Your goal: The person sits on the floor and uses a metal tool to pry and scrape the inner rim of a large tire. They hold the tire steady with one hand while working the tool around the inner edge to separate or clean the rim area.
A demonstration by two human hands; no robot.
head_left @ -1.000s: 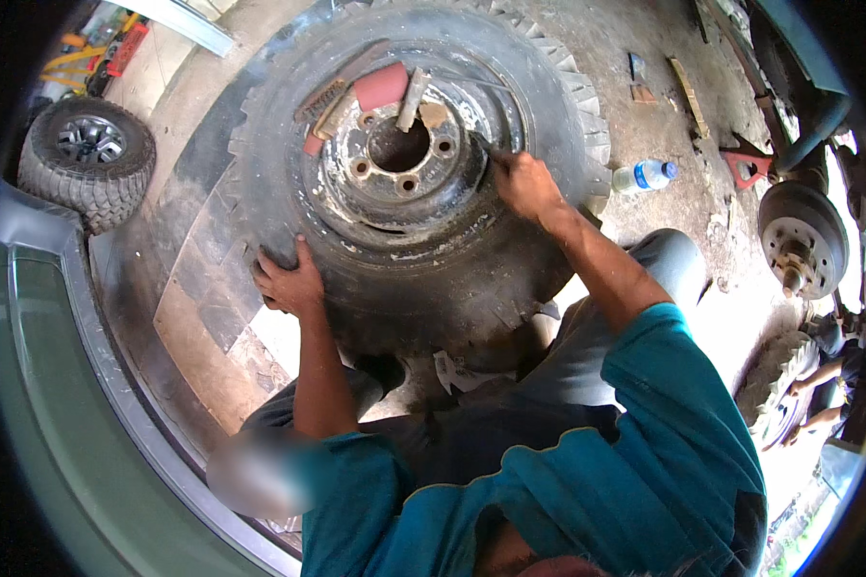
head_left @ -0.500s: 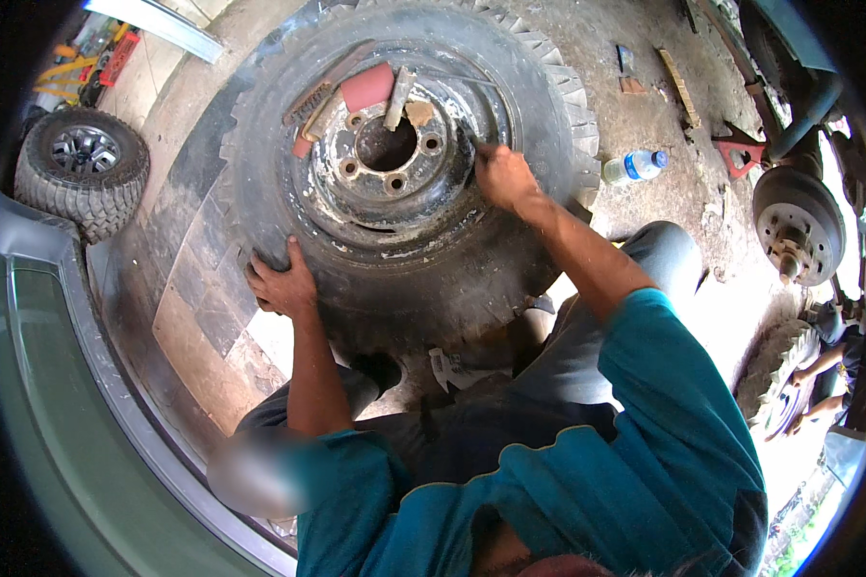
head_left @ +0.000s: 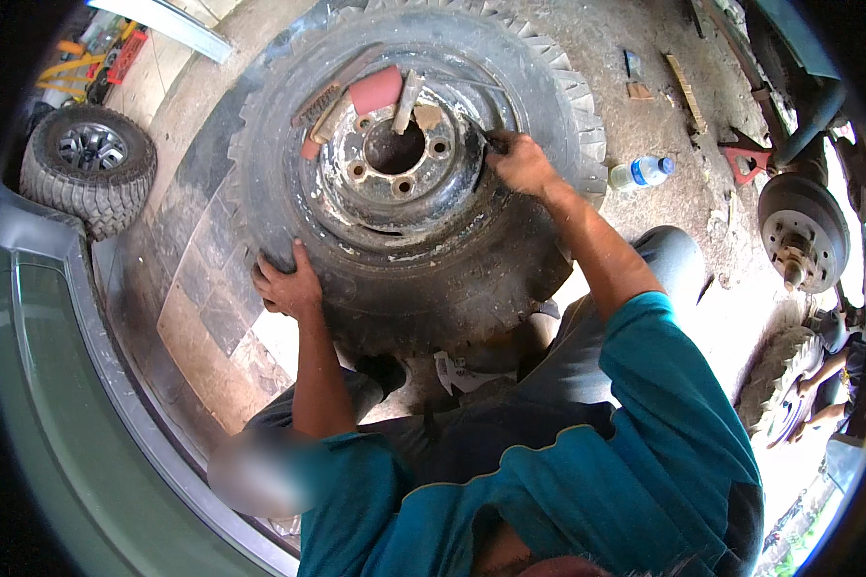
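the tire (head_left: 414,298) lies on its side directly in front of the seated person, rim (head_left: 380,189) face up; what bears its weight cannot be seen. the rim is scuffed, with pale, worn patches, bolt holes and a round opening at its centre.

the right hand (head_left: 522,163) is at the right side of the rim, fingers closed around a dark piece (head_left: 496,144); most of it is hidden in the grip, so its kind cannot be told. the left hand (head_left: 291,285) rests on the lower left sidewall, thumb and fingers apart, clamped on nothing.

on the far part of the wheel lie a brush (head_left: 319,104), a red sheet (head_left: 376,89) and a grey strip (head_left: 408,102), the strip reaching to the edge of the centre opening.

on the floor, just right of the tire, a capped bottle (head_left: 642,173) lies on its side. beyond it are a wood strip (head_left: 686,93) and a red stand (head_left: 745,163); nearby is a rusty drum (head_left: 802,233).

at far left, a second wheel (head_left: 89,162) lies near a green door (head_left: 82,413). at far right, a co-worker's hands (head_left: 810,419) are at another tire (head_left: 777,380).
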